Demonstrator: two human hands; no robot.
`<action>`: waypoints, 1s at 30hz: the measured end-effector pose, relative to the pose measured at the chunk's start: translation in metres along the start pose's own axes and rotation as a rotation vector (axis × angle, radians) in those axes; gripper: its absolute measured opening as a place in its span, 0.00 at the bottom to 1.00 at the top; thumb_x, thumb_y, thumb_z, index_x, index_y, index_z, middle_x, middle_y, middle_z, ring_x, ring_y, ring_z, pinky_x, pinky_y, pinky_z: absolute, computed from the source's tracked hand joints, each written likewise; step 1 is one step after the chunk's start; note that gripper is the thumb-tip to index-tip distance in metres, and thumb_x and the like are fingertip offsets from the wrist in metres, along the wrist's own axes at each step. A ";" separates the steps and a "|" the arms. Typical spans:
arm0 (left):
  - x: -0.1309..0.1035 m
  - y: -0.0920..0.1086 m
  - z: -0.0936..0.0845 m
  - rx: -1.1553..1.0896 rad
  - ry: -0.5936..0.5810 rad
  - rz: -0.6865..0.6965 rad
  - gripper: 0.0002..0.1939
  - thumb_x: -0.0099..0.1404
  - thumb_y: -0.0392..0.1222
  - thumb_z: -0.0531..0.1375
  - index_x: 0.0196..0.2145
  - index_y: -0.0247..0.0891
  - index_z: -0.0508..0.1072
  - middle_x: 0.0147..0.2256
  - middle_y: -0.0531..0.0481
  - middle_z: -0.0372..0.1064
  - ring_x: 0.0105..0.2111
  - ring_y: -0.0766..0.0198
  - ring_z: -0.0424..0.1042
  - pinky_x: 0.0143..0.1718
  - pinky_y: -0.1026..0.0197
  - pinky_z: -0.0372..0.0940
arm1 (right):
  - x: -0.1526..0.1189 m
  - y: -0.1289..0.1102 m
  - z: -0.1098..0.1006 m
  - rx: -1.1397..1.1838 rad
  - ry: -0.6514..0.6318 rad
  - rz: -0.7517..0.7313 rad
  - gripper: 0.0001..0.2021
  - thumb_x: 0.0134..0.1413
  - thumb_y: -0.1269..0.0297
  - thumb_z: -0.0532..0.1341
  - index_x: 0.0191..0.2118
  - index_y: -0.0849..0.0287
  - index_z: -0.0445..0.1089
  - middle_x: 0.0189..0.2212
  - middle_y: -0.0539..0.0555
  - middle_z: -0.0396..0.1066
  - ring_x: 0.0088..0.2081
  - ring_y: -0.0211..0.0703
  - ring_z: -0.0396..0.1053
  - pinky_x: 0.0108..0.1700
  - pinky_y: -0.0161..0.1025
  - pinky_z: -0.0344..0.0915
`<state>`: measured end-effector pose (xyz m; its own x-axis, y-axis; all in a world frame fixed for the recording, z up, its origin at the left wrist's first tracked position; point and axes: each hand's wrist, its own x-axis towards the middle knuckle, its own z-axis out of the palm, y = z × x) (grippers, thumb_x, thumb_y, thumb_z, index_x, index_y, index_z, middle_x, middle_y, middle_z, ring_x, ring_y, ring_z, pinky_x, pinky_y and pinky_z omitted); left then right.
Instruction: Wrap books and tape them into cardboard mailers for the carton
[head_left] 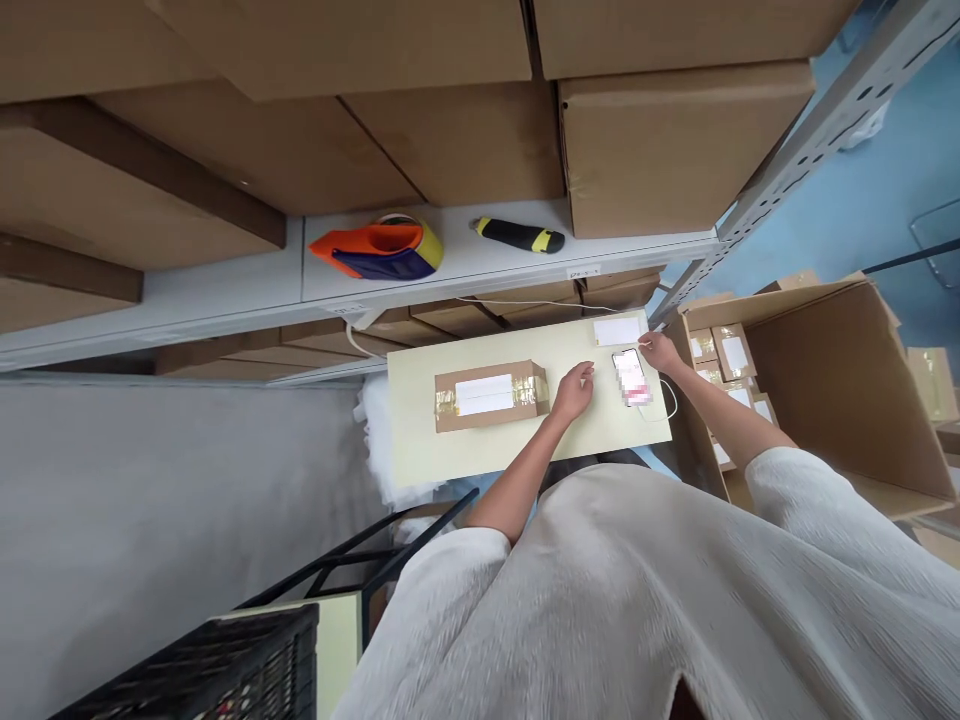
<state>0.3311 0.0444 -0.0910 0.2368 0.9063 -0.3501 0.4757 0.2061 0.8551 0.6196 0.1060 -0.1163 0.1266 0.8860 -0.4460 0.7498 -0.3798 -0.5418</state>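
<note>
My left hand (574,391) is over the pale table (412,450), between a taped cardboard box and a phone, fingers curled together; whether it holds anything is too small to tell. The brown box (529,390) lies on the table with a white label (484,394) on top. My right hand (658,352) is at the table's right end, just above the lit phone (632,378), its fingers pinched near the corner of a white paper label (617,331). What the pinch holds, if anything, cannot be made out.
Above the table, a grey shelf (465,215) carries large cartons, an orange and blue tape dispenser (379,248) and a black and yellow cutter (517,235). An open carton (832,380) with several small labelled boxes stands at right. A black crate (255,665) is at lower left.
</note>
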 end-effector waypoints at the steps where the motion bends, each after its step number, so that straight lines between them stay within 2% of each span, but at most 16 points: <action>1: 0.002 0.000 0.001 -0.006 0.011 -0.015 0.23 0.75 0.32 0.58 0.64 0.42 0.77 0.58 0.41 0.81 0.58 0.55 0.81 0.63 0.50 0.75 | 0.007 -0.002 0.003 0.008 0.013 0.013 0.15 0.65 0.67 0.62 0.54 0.61 0.80 0.56 0.66 0.81 0.57 0.60 0.80 0.61 0.51 0.75; 4: 0.004 -0.001 0.005 -0.019 0.033 -0.061 0.22 0.75 0.32 0.59 0.62 0.42 0.78 0.57 0.42 0.82 0.56 0.55 0.82 0.61 0.51 0.76 | 0.025 -0.008 0.013 0.017 0.093 0.081 0.16 0.64 0.62 0.64 0.55 0.60 0.77 0.59 0.68 0.78 0.58 0.61 0.78 0.61 0.53 0.75; 9: 0.002 -0.004 0.011 -0.046 0.025 -0.092 0.21 0.75 0.32 0.59 0.62 0.42 0.78 0.57 0.43 0.82 0.55 0.56 0.81 0.60 0.52 0.76 | 0.038 -0.004 0.030 0.034 0.206 0.095 0.25 0.59 0.55 0.69 0.60 0.58 0.71 0.63 0.71 0.72 0.65 0.65 0.71 0.64 0.56 0.74; 13: 0.002 -0.009 0.014 -0.049 0.018 -0.118 0.22 0.74 0.32 0.59 0.62 0.43 0.79 0.56 0.44 0.82 0.54 0.55 0.81 0.60 0.51 0.76 | 0.038 0.000 0.039 0.080 0.193 0.114 0.29 0.60 0.55 0.68 0.64 0.58 0.68 0.62 0.72 0.73 0.63 0.66 0.73 0.64 0.58 0.73; 16: 0.003 -0.010 0.016 -0.043 0.011 -0.119 0.22 0.75 0.32 0.58 0.62 0.43 0.79 0.56 0.44 0.82 0.54 0.56 0.81 0.60 0.51 0.76 | 0.038 0.001 0.041 0.138 0.156 0.122 0.30 0.62 0.57 0.67 0.67 0.59 0.67 0.58 0.71 0.77 0.58 0.63 0.77 0.61 0.56 0.75; 21: 0.006 -0.008 0.017 -0.041 -0.007 -0.111 0.22 0.75 0.30 0.58 0.62 0.41 0.78 0.57 0.43 0.82 0.55 0.56 0.81 0.60 0.53 0.76 | 0.036 0.001 0.032 0.155 0.160 0.172 0.27 0.61 0.63 0.63 0.65 0.62 0.71 0.52 0.70 0.81 0.55 0.63 0.78 0.60 0.55 0.76; 25: 0.012 -0.004 0.020 -0.052 -0.016 -0.099 0.21 0.75 0.31 0.59 0.62 0.42 0.79 0.57 0.43 0.82 0.55 0.56 0.81 0.61 0.52 0.75 | 0.029 -0.003 0.018 0.169 0.202 0.124 0.24 0.59 0.66 0.62 0.61 0.60 0.75 0.48 0.66 0.83 0.54 0.64 0.79 0.61 0.55 0.75; 30: 0.042 0.011 0.036 -0.104 -0.004 -0.052 0.19 0.74 0.31 0.61 0.59 0.41 0.80 0.55 0.43 0.82 0.54 0.56 0.81 0.61 0.51 0.75 | 0.018 -0.012 0.002 0.288 0.205 0.067 0.20 0.58 0.63 0.63 0.56 0.55 0.76 0.42 0.56 0.84 0.48 0.56 0.82 0.59 0.54 0.78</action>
<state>0.3765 0.0715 -0.1094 0.2172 0.8919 -0.3966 0.3967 0.2906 0.8707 0.6118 0.1259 -0.1197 0.3193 0.8803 -0.3509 0.5256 -0.4726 -0.7074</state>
